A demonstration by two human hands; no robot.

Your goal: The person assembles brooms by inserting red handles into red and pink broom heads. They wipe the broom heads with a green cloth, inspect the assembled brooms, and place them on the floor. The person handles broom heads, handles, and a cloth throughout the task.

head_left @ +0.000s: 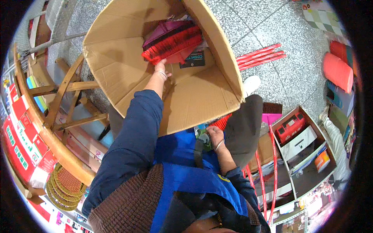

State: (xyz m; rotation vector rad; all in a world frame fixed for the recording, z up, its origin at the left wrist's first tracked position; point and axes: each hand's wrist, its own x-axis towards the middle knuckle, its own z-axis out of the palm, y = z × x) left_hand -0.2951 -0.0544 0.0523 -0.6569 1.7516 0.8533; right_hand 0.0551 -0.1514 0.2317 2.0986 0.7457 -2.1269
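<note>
Inside a large open cardboard box (196,103) is a broom head (176,44) with red and black bristles and a magenta top. My left hand (162,70) reaches into the box and grips the bristles' lower edge; its fingertips are partly hidden there. Low at the box's near side, my right hand (215,136) is closed beside a green camouflage-patterned piece (203,139). Red bristles (221,122) show just past its knuckles. What its curled fingers hold is hidden.
Several red broom sticks (262,56) lie on the speckled floor beyond the box. At right are a magenta broom (271,116) and a divided open case (305,143). A curved wooden frame (58,128) stands close on the left, near stacked woven rounds (64,186).
</note>
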